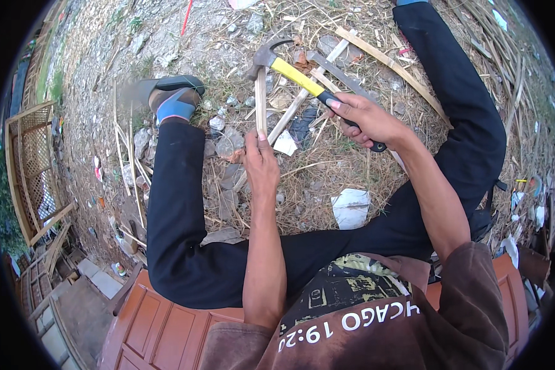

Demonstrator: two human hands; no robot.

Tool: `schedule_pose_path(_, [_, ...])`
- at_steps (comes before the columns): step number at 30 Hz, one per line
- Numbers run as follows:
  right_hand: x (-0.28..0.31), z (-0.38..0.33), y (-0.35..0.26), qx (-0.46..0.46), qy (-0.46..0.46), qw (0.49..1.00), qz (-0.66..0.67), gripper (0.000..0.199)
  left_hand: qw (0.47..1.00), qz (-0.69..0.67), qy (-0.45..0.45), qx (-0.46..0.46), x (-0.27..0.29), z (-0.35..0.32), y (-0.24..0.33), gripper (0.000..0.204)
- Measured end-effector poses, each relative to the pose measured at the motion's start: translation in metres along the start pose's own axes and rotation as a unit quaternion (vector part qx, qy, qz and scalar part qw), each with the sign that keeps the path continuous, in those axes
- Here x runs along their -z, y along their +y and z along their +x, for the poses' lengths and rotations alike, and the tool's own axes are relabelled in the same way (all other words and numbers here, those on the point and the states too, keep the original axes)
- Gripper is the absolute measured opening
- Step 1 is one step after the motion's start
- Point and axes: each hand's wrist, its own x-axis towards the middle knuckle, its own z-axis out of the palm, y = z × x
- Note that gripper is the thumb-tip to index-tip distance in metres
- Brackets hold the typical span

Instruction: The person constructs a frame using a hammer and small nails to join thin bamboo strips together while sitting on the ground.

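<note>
1. Left hand (261,161), just off centre toward eleven o'clock: fingers closed on the lower end of a pale wooden strip.
2. Wooden strip (261,105), toward twelve o'clock: pointing away from the person; upper end at the hammer head, contact unclear.
3. Right hand (365,119), toward two o'clock: wrapped round the hammer's black grip.
4. Claw hammer (299,78), toward twelve o'clock: yellow-and-black handle, claw pointing to one o'clock.
5. Flat grey bar (344,75), toward one o'clock: lying beyond the handle.
6. White slab (350,208), between three and four o'clock: on the littered ground (314,188).
7. Lattice frame (34,163), nine o'clock: wooden, tilted.
</note>
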Motion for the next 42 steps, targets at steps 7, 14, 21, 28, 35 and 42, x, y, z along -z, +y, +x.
schedule_pose_path(7, [0.021, -0.015, -0.004, 0.019, 0.055, 0.996, 0.066, 0.033, 0.999, -0.039, -0.011, -0.009, 0.002, -0.001, 0.004, 0.034])
schedule_pose_path(14, [0.024, -0.038, -0.013, 0.037, 0.028, 0.998, -0.053, 0.035, 0.999, -0.025, -0.029, 0.029, 0.018, -0.016, 0.001, 0.034])
schedule_pose_path(21, [0.022, -0.049, 0.01, 0.02, -0.011, 0.988, -0.153, 0.037, 0.993, -0.08, -0.071, 0.055, 0.036, -0.033, 0.004, 0.037])
schedule_pose_path(28, [0.02, -0.061, 0.006, 0.151, 0.081, 0.981, 0.095, 0.039, 0.989, -0.113, -0.092, 0.026, 0.038, -0.03, 0.01, 0.032])
schedule_pose_path(35, [0.011, -0.066, 0.01, 0.067, -0.028, 0.997, -0.037, 0.038, 0.993, -0.089, -0.052, 0.062, 0.04, -0.039, 0.011, 0.039])
schedule_pose_path(42, [0.009, -0.055, 0.043, 0.123, -0.008, 0.972, -0.198, 0.041, 0.993, -0.065, -0.084, 0.047, 0.043, -0.047, 0.009, 0.037])
